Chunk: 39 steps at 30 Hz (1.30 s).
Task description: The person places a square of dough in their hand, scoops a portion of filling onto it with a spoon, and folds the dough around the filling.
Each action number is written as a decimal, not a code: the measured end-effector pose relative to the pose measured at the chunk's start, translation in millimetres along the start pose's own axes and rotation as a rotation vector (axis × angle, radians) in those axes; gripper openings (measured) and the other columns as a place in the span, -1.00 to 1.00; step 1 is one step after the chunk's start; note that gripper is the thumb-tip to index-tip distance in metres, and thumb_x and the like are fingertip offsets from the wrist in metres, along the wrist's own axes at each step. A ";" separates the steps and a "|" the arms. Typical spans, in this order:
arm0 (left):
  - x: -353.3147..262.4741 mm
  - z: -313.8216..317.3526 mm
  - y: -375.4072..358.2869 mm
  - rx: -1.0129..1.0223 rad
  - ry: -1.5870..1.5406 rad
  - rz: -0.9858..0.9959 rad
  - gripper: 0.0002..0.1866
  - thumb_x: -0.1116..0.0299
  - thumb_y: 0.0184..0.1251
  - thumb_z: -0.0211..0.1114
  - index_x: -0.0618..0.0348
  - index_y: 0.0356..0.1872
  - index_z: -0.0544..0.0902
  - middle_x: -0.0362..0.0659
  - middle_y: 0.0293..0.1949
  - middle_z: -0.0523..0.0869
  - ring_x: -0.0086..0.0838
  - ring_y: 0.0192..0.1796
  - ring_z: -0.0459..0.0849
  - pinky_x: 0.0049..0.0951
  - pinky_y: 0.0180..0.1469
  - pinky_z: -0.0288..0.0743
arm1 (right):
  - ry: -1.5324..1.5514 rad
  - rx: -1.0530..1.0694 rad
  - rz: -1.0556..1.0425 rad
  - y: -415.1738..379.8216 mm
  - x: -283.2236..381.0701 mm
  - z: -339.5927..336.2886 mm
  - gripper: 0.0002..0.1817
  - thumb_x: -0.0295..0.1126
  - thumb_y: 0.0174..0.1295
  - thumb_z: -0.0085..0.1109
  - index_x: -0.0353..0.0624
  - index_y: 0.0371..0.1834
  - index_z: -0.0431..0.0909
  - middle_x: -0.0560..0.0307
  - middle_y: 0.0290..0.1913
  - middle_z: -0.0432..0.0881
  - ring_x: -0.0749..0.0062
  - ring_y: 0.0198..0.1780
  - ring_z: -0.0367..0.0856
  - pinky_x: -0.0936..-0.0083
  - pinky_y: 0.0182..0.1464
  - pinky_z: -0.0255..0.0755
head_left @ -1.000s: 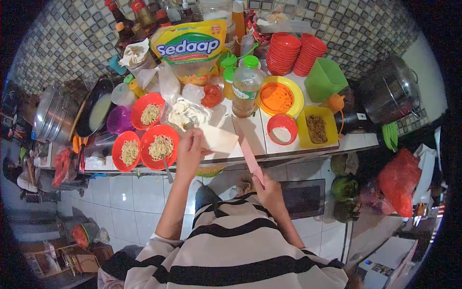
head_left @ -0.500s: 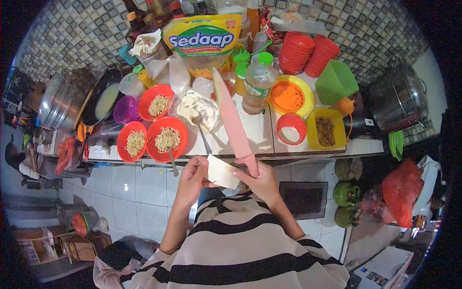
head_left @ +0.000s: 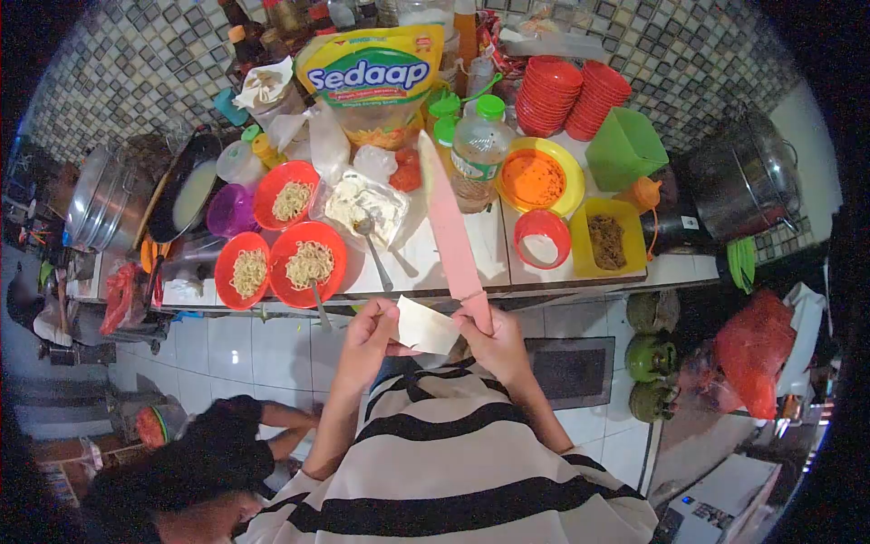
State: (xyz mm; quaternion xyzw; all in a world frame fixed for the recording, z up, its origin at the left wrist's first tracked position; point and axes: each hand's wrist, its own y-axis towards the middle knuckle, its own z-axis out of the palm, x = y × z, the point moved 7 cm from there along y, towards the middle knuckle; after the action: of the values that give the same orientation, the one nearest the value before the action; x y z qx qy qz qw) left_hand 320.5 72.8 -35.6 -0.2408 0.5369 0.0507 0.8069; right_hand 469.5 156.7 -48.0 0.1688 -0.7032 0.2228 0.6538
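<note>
My left hand [head_left: 365, 343] pinches the left edge of a pale cream rectangular sheet [head_left: 426, 326], perhaps a wrapper. The handle of a pink-bladed knife [head_left: 447, 231] is in my right hand [head_left: 500, 346], its tip pointing up and away over the counter. My right thumb lies near the sheet's right edge; whether it touches cannot be made out. Ahead of my left hand, a spoon [head_left: 376, 258] rests in a clear container of white creamy paste [head_left: 358, 201]. To its left stand red bowls of noodles [head_left: 310, 265], one with a spoon in it.
A plastic bottle [head_left: 478, 150], a yellow plate of orange-red food [head_left: 569, 186], a red bowl of white powder [head_left: 541, 247] and a yellow tub [head_left: 609, 267] line the counter right of the knife. A person in dark clothes [head_left: 195, 462] is bent low behind me at left.
The person in dark clothes has come into view at lower left. My view has shifted slightly; both hands keep their hold, with the sheet and knife a little further right.
</note>
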 end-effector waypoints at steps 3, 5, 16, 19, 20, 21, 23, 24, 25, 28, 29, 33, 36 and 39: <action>6.6 -3.0 1.1 0.031 0.029 0.006 -0.84 0.28 0.37 -0.08 0.13 -0.33 0.36 -0.23 -0.37 0.53 -0.58 -0.37 0.60 -0.49 -0.40 0.63 | 0.023 -0.080 0.049 -0.9 -12.1 -11.3 -0.82 -0.38 0.08 0.17 -0.29 -0.36 0.53 0.21 -0.48 0.56 0.72 -0.41 0.43 0.66 -0.37 0.34; 12.5 -4.2 1.4 0.042 0.048 0.005 -0.84 0.28 0.37 -0.09 0.13 -0.32 0.35 -0.21 -0.36 0.52 -0.57 -0.35 0.61 -0.48 -0.39 0.64 | -0.056 -0.133 0.046 -4.8 -9.0 -23.4 -0.80 -0.36 0.09 0.15 -0.30 -0.34 0.52 0.19 -0.48 0.56 0.69 -0.42 0.43 0.64 -0.37 0.35; 80.4 41.4 51.3 -0.040 -0.414 -0.010 -0.87 0.34 0.38 -0.12 0.18 -0.20 0.27 -0.17 -0.24 0.41 -0.42 -0.14 0.51 -0.12 -0.06 0.55 | -0.325 -0.389 0.190 -43.0 -46.6 -68.8 -0.80 -0.36 0.18 0.04 -0.29 -0.26 0.44 0.38 -0.58 0.34 0.72 -0.52 0.23 0.68 -0.50 0.20; 91.0 35.3 81.4 -0.144 -0.468 0.079 -0.92 0.41 0.37 -0.14 0.15 -0.20 0.23 -0.16 -0.22 0.39 -0.42 -0.14 0.50 -0.21 -0.05 0.55 | -0.270 -0.335 0.194 -45.4 -41.7 -58.4 -0.71 -0.25 0.18 0.04 -0.30 -0.24 0.44 0.09 -0.52 0.46 0.56 -0.51 0.32 0.55 -0.43 0.29; 89.4 30.1 87.4 -0.189 -0.423 0.078 -0.92 0.45 0.35 -0.12 0.16 -0.20 0.23 -0.15 -0.22 0.39 -0.41 -0.13 0.50 -0.26 -0.06 0.55 | -0.272 -0.341 0.194 -46.9 -40.9 -57.9 -0.71 -0.25 0.18 0.04 -0.30 -0.24 0.44 0.09 -0.52 0.46 0.56 -0.51 0.32 0.55 -0.43 0.29; 89.8 23.2 90.7 -0.234 -0.376 0.076 -0.92 0.48 0.34 -0.10 0.16 -0.20 0.22 -0.15 -0.21 0.38 -0.41 -0.13 0.50 -0.30 -0.07 0.56 | -0.344 -0.284 0.209 -48.4 -41.6 -53.6 -0.70 -0.25 0.19 0.02 -0.29 -0.20 0.43 0.03 -0.50 0.49 0.46 -0.51 0.39 0.51 -0.42 0.31; 89.8 11.1 92.6 -0.196 -0.283 0.111 -0.84 0.53 0.32 -0.10 0.20 -0.11 0.22 -0.13 -0.17 0.41 -0.43 -0.13 0.51 -0.37 -0.08 0.56 | -0.414 -0.228 0.228 -51.9 -42.8 -47.4 -0.69 -0.24 0.20 0.01 -0.28 -0.17 0.42 -0.03 -0.48 0.51 0.36 -0.51 0.46 0.47 -0.41 0.34; 75.4 8.6 87.4 -0.192 -0.066 0.195 -0.76 0.55 0.29 -0.08 0.22 -0.04 0.20 -0.06 -0.13 0.43 -0.38 -0.14 0.52 -0.38 -0.12 0.55 | -0.463 -0.190 0.258 -53.2 -44.8 -43.6 -0.68 -0.22 0.21 -0.01 -0.26 -0.14 0.41 -0.10 -0.44 0.53 0.19 -0.45 0.51 0.40 -0.38 0.36; 61.4 8.0 81.4 -0.188 0.152 0.278 -0.68 0.58 0.27 -0.06 0.23 0.04 0.18 0.01 -0.09 0.44 -0.33 -0.15 0.53 -0.38 -0.16 0.55 | -0.512 -0.151 0.287 -53.8 -46.5 -39.1 -0.67 -0.21 0.22 -0.02 -0.25 -0.11 0.39 -0.17 -0.39 0.54 0.01 -0.38 0.56 0.32 -0.36 0.38; 41.2 5.8 64.3 -0.227 0.782 0.332 -0.54 0.56 0.18 0.03 0.26 0.14 0.18 0.12 -0.01 0.42 -0.20 -0.12 0.53 -0.30 -0.16 0.49 | -0.546 -0.114 0.293 -56.4 -52.0 -30.4 -0.62 -0.18 0.26 -0.17 -0.20 0.01 0.28 -0.28 -0.31 0.54 -0.18 -0.27 0.52 0.15 -0.27 0.40; 44.0 3.1 64.2 -0.230 0.780 0.327 -0.54 0.56 0.18 0.03 0.26 0.14 0.18 0.12 -0.01 0.42 -0.20 -0.12 0.53 -0.30 -0.16 0.49 | -0.604 -0.086 0.280 -57.1 -57.3 -27.4 -0.60 -0.17 0.27 -0.22 -0.20 0.06 0.23 -0.30 -0.31 0.53 -0.18 -0.29 0.53 0.11 -0.28 0.42; 45.5 24.9 55.4 -0.205 1.415 0.666 -0.48 0.45 0.08 0.13 0.21 0.14 0.28 0.03 0.13 0.35 -0.21 0.12 0.39 -0.15 0.04 0.30 | -0.734 -0.110 0.259 -59.9 -78.9 -21.9 -0.72 -0.21 0.26 -0.17 -0.26 -0.29 0.25 -0.33 -0.58 0.46 -0.27 -0.45 0.49 -0.02 -0.49 0.30; 57.8 37.4 52.1 -0.144 1.576 0.678 -0.46 0.36 0.09 0.15 0.16 0.16 0.30 -0.10 0.22 0.29 -0.31 0.24 0.27 -0.06 0.17 0.17 | -0.783 0.022 0.281 -54.6 -76.0 -7.3 -0.55 -0.21 0.26 -0.24 -0.35 0.06 0.16 -0.39 -0.49 0.51 -0.21 -0.47 0.53 0.04 -0.45 0.42; 66.5 38.5 54.4 -0.138 1.637 0.628 -0.43 0.30 0.09 0.17 0.12 0.18 0.29 -0.18 0.26 0.25 -0.36 0.29 0.21 0.02 0.21 0.09 | -0.782 -0.026 0.262 -52.1 -84.2 -0.6 -0.57 -0.22 0.25 -0.23 -0.40 0.00 0.21 -0.33 -0.60 0.49 -0.16 -0.54 0.53 0.07 -0.53 0.41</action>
State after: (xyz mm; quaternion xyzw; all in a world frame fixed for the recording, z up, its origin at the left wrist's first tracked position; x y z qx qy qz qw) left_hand 362.2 125.9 -101.2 -0.0908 0.9841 0.1139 0.1011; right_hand 505.0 108.5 -126.9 0.1415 -0.9168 0.2145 0.3055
